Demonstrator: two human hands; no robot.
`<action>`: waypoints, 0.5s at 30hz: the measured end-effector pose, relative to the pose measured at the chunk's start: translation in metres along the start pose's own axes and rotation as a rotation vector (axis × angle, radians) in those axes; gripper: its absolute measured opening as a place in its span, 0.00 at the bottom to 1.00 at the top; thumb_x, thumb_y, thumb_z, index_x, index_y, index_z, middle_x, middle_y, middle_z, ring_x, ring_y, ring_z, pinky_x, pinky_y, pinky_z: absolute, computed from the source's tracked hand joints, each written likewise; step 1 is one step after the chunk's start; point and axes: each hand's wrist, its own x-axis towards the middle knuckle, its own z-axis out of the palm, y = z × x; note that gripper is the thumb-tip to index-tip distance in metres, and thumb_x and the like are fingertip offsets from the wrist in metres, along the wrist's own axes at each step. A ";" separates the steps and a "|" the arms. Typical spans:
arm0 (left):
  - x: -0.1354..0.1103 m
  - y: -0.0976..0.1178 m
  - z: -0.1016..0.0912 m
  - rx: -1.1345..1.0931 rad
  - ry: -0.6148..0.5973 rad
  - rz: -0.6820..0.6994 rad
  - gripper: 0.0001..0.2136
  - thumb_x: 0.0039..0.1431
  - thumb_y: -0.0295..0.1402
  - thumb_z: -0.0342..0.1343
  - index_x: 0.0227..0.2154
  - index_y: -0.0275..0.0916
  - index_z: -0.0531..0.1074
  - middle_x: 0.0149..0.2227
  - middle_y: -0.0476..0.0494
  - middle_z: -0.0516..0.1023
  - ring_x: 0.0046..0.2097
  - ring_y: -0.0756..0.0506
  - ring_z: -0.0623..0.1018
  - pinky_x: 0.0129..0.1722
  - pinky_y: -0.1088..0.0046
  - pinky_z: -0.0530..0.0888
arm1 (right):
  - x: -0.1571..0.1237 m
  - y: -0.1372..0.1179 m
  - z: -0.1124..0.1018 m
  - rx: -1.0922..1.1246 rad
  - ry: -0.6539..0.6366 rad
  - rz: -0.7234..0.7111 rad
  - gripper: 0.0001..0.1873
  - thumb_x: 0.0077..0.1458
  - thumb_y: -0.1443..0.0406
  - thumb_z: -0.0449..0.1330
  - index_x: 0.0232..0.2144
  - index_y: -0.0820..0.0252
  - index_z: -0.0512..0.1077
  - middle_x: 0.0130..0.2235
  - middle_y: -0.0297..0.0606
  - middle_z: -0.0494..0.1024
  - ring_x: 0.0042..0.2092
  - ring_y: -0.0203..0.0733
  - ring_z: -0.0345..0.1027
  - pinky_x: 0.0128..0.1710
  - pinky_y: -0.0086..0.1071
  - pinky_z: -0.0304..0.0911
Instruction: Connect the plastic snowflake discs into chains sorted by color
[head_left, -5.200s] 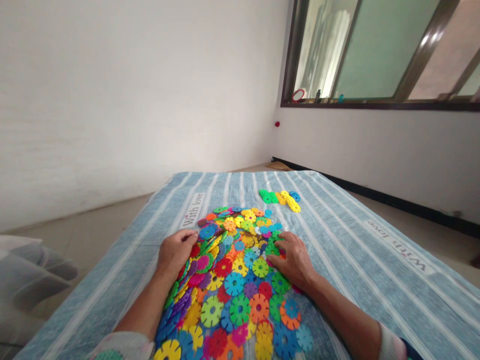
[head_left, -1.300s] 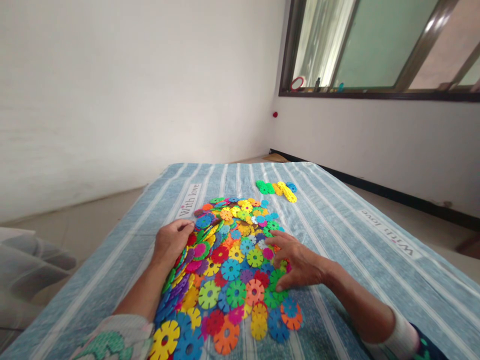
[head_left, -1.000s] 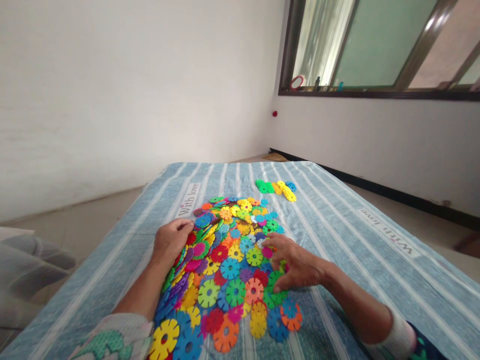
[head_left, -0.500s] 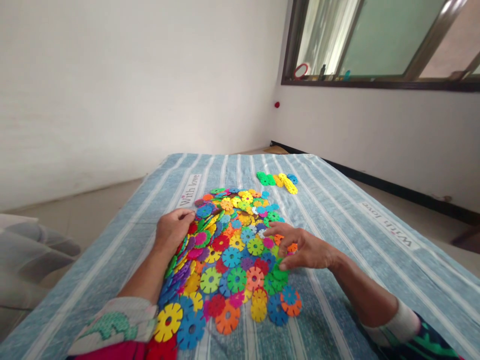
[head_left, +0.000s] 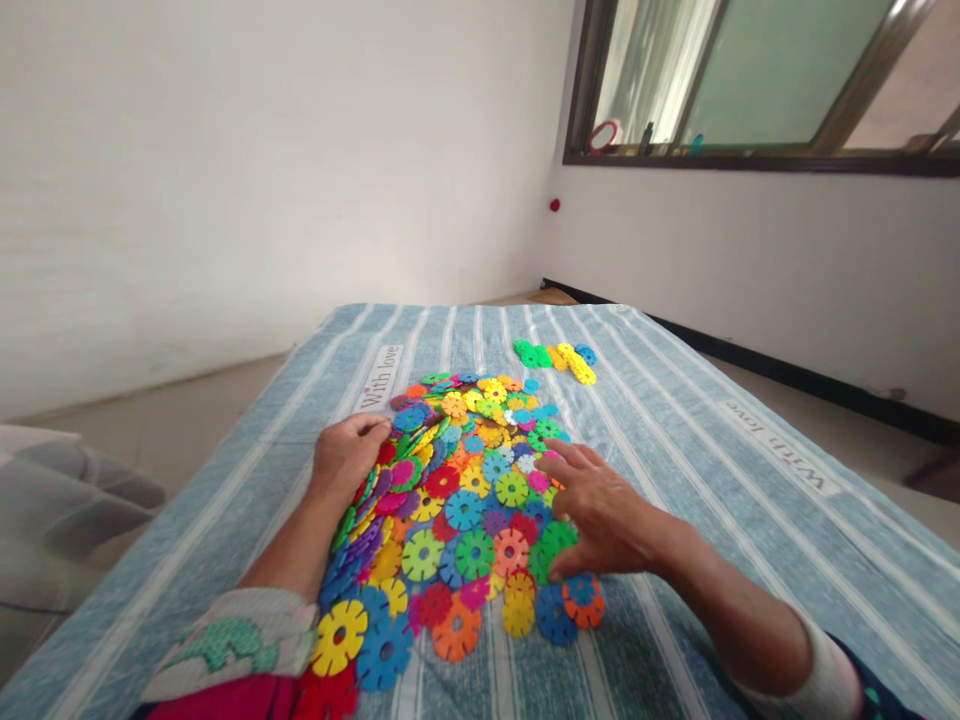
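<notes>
A broad heap of colourful notched plastic discs (head_left: 465,510), flower-like with a hole in the middle, spreads over the striped cloth. My left hand (head_left: 349,455) rests at the heap's left edge, thumb and fingers closed together; what they pinch, if anything, is hidden. At the right edge, my right hand (head_left: 604,510) reaches over the discs with its fingers stretched and apart. A green disc (head_left: 555,540) lies by its thumb, and an orange disc with a blue one on top (head_left: 583,600) lies just below.
Farther back on the cloth (head_left: 675,430) lie joined or stacked green discs (head_left: 532,354) and yellow discs (head_left: 576,364), with a blue one beside them. White walls and a dark-framed window (head_left: 750,90) stand beyond the table. Sheer grey fabric (head_left: 67,500) is at the left.
My right hand has opened from a curled pose, its fingers now straighter and its thumb slightly lower over the green discs. My left hand has not visibly moved.
</notes>
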 end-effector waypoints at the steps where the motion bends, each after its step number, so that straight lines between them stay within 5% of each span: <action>1: 0.000 0.000 0.000 -0.002 0.001 0.000 0.15 0.46 0.41 0.54 0.32 0.41 0.80 0.35 0.47 0.83 0.37 0.42 0.79 0.42 0.69 0.72 | 0.000 -0.004 -0.002 -0.026 -0.009 0.003 0.27 0.40 0.44 0.68 0.28 0.62 0.80 0.55 0.50 0.69 0.64 0.64 0.48 0.62 0.54 0.47; 15: -0.002 0.003 -0.001 -0.009 0.005 -0.006 0.15 0.45 0.42 0.54 0.31 0.41 0.80 0.33 0.47 0.83 0.36 0.42 0.79 0.41 0.69 0.73 | -0.003 -0.022 -0.004 -0.100 -0.069 0.020 0.26 0.42 0.49 0.68 0.36 0.66 0.80 0.58 0.53 0.66 0.65 0.64 0.45 0.64 0.54 0.44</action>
